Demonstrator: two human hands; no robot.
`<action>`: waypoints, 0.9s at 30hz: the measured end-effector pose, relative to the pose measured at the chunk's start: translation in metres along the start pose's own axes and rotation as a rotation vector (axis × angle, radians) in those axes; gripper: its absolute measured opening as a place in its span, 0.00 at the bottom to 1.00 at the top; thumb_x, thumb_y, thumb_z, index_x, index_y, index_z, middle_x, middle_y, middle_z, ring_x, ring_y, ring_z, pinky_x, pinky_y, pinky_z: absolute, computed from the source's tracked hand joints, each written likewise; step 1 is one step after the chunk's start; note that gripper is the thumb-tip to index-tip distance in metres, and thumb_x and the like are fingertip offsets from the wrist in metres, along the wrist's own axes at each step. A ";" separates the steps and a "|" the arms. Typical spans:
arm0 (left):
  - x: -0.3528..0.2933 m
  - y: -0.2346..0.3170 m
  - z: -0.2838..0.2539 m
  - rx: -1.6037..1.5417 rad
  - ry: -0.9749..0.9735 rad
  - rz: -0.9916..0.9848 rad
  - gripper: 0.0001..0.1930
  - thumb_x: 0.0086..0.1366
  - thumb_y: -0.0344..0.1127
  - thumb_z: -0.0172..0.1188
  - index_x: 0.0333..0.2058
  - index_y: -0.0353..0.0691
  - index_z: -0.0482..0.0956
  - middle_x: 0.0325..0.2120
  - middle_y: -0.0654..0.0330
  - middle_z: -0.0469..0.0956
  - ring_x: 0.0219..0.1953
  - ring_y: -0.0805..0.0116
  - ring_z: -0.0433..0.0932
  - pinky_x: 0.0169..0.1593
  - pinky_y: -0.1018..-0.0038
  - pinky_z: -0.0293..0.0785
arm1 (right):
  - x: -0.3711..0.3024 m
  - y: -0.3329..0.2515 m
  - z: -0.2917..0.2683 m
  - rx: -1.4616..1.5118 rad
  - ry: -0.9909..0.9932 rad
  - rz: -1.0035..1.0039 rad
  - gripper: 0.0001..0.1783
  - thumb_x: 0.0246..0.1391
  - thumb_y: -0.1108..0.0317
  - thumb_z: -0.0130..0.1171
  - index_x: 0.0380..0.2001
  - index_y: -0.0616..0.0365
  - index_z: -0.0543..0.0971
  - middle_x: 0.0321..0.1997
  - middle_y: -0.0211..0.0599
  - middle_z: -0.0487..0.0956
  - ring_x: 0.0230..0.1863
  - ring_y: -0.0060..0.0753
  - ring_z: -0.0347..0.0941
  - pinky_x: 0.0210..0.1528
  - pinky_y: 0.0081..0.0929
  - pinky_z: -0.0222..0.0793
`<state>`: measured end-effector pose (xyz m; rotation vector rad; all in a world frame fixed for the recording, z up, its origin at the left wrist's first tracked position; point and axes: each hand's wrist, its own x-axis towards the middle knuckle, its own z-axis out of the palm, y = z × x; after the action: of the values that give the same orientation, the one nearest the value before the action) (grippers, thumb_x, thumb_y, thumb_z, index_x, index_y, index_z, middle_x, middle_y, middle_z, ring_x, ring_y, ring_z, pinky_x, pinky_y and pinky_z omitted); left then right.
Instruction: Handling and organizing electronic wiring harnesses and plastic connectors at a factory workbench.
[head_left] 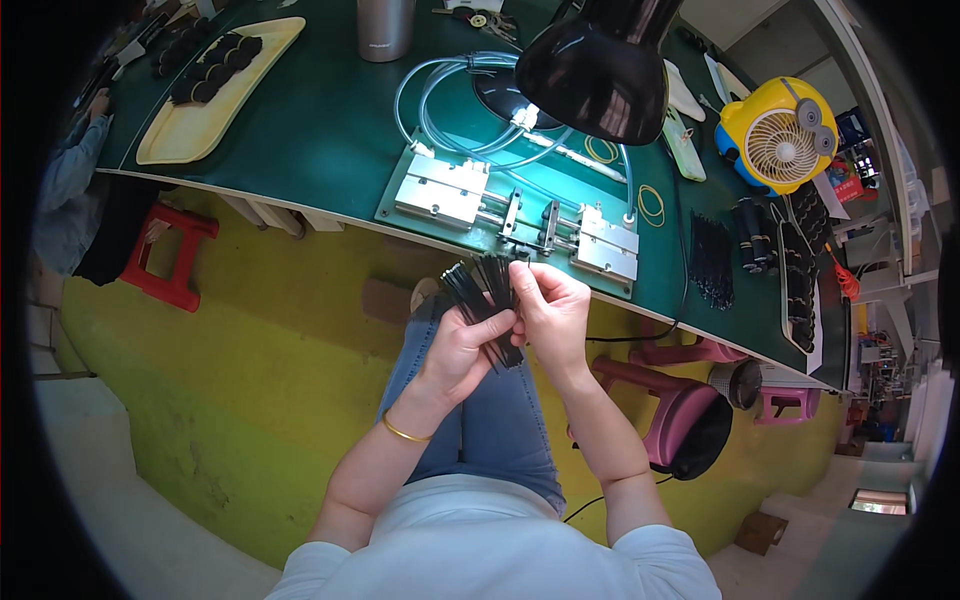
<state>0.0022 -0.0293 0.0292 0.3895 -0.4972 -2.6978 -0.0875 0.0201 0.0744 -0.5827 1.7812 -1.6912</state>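
My left hand point(458, 352) is wrapped round a fanned bundle of thin black strips point(478, 288), which I hold above my lap, just off the table's front edge. Thumb and index finger of my right hand point(553, 312) are pinched together at the bundle's right side, apparently on the end of one strip; the fingers partly hide it. Just beyond my hands lies a pneumatic clamp fixture with a silver left block point(438, 190) and a silver right block point(607, 246). Small dark metal jaws point(530, 228) face each other between the blocks.
A black desk lamp point(595, 75) overhangs the fixture, with clear air hoses point(430, 100) coiled behind. On the green table point(310, 120) are a cream tray point(215, 100), a yellow fan point(778, 135) and black strips point(710, 260). Pink stools point(660, 410) stand right; a person's sleeve point(75, 165) shows left.
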 end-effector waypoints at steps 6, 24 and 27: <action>0.004 -0.008 -0.007 -0.076 -0.017 -0.010 0.06 0.55 0.25 0.51 0.34 0.35 0.69 0.26 0.61 0.71 0.28 0.72 0.70 0.35 0.77 0.69 | 0.002 0.003 0.000 0.033 0.019 0.031 0.11 0.50 0.65 0.51 0.24 0.62 0.75 0.11 0.22 0.68 0.09 0.06 0.57 0.08 0.07 0.52; 0.010 -0.008 -0.006 -0.039 0.027 0.021 0.06 0.56 0.25 0.51 0.34 0.36 0.68 0.28 0.61 0.71 0.29 0.72 0.71 0.35 0.77 0.70 | 0.011 0.011 -0.001 0.087 0.080 0.057 0.11 0.50 0.66 0.51 0.21 0.63 0.75 0.09 0.24 0.67 0.07 0.08 0.56 0.07 0.08 0.50; 0.009 -0.005 -0.008 -0.024 0.025 0.004 0.06 0.56 0.25 0.50 0.34 0.35 0.69 0.28 0.61 0.71 0.29 0.72 0.71 0.35 0.77 0.70 | 0.011 0.012 -0.002 0.097 0.072 0.071 0.11 0.50 0.66 0.51 0.21 0.63 0.75 0.10 0.24 0.68 0.07 0.08 0.56 0.07 0.08 0.50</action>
<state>-0.0053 -0.0306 0.0183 0.4139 -0.4572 -2.6890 -0.0953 0.0149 0.0611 -0.4162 1.7370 -1.7584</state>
